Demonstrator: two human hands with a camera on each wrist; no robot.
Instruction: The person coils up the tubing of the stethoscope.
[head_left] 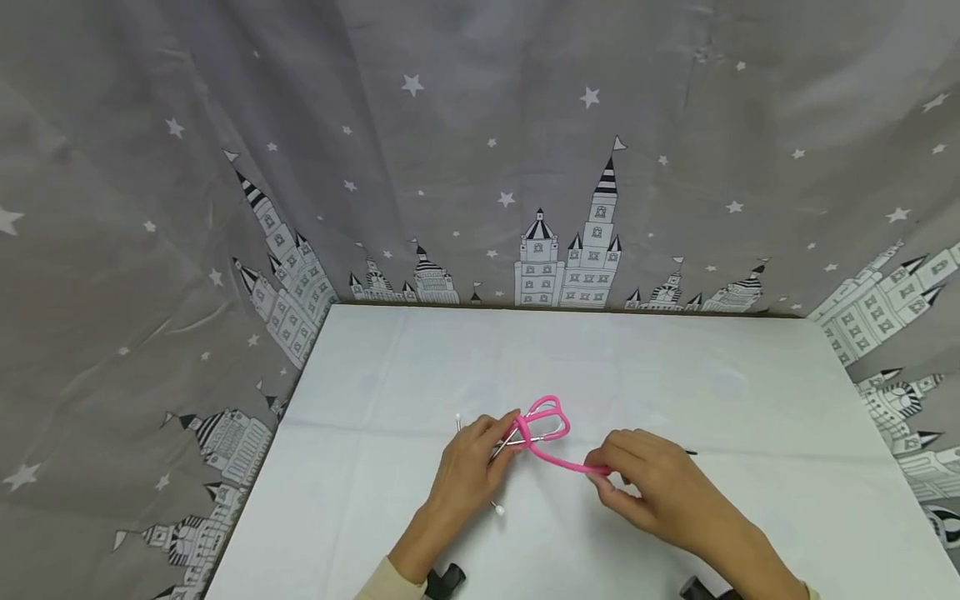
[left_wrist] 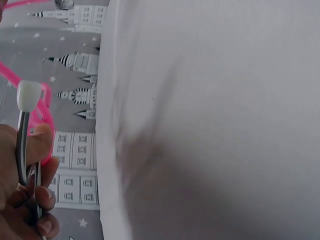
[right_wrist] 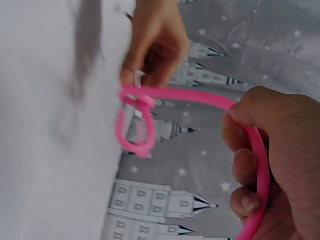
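I can see the left hand point(head_left: 471, 460), fingers gripping some bent wire point(left_wrist: 22, 150), and just right of that wire the right hand point(head_left: 651, 482), fingers pinching pink cord point(head_left: 558, 461) looped round it.

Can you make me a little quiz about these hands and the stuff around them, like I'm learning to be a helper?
1. What colour is the cord in the right hand?
2. True or false: the left hand holds nothing.
3. Fill in the gap: white stars and ____ are printed on the grey cloth.

Key:
1. Pink.
2. False; it grips a metal piece with a white tip.
3. Castles.
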